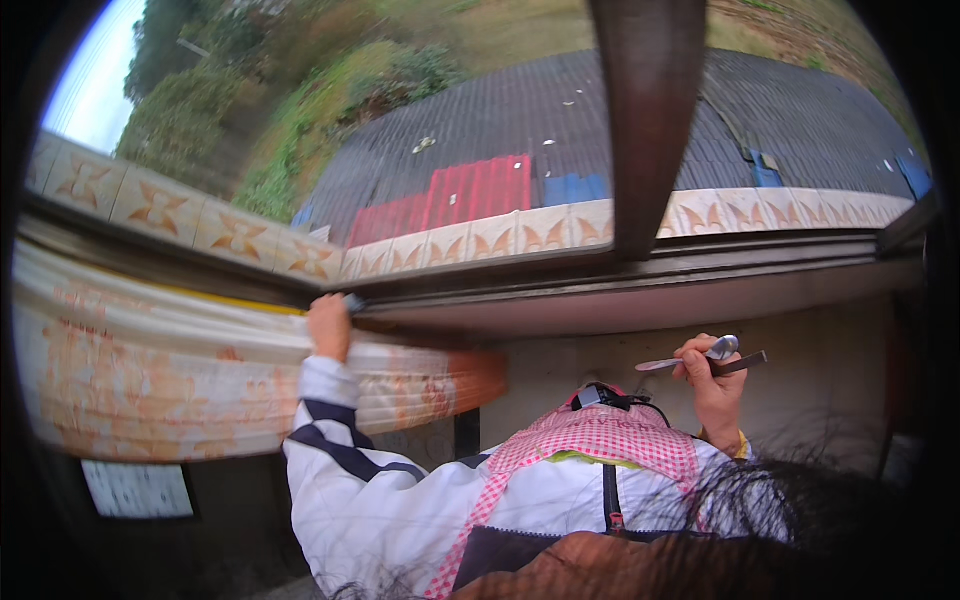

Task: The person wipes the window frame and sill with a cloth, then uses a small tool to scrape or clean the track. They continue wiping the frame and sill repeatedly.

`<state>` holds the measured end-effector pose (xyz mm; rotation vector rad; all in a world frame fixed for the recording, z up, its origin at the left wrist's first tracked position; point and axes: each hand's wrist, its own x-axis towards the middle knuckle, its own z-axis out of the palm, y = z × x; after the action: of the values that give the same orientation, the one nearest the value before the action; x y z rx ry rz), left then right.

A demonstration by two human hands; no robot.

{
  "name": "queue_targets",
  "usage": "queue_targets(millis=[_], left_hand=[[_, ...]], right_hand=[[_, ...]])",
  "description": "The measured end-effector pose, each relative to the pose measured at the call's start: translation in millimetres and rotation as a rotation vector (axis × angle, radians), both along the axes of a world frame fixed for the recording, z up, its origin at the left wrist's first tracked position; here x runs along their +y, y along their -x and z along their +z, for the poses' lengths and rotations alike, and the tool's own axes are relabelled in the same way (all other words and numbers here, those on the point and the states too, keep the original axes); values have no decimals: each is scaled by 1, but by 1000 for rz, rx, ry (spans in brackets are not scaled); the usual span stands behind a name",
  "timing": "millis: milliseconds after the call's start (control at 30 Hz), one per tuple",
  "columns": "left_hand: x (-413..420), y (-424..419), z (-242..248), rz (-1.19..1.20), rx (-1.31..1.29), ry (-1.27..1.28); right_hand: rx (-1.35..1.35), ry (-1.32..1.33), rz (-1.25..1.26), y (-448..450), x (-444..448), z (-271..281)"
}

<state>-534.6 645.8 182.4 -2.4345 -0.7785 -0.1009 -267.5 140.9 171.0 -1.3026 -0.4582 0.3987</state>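
At the inner corner of the dark window frame [480,276], my left hand [330,326] is closed around a small blue-grey item [354,303], too blurred to name. A yellow strip [225,298] runs along the frame up to that hand. Raised to the right, below the sill, my right hand [716,394] grips a metal spoon [724,347] together with a dark flat narrow tool [746,364]. The spoon's handle points left, and the dark tool sticks out to the right.
A patterned cloth curtain [225,367] hangs at the left, near my left arm. An upright frame post [649,127] stands ahead. Outside are a patterned tiled ledge [551,229] and a corrugated roof [465,127]. I wear a checked apron [592,442] with a small device [600,396] at its front.
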Motion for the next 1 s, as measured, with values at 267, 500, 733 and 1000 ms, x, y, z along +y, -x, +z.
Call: queue_targets(millis=[267,500,733,1000], left_hand=[[-166,-116,23,-367,-189,333],[-277,-238,-17,-743,-204,620],[-253,-237,-47,-707,-119,383],[-96,-127,-28,-145,279,148]], right_hand=[[0,-47,-115,-15,-30,-7],[-60,-44,-165,-25,-48,-15],[-49,-32,-189,-35,-68,-18],[-14,-76,-211,-49,-82,-35]])
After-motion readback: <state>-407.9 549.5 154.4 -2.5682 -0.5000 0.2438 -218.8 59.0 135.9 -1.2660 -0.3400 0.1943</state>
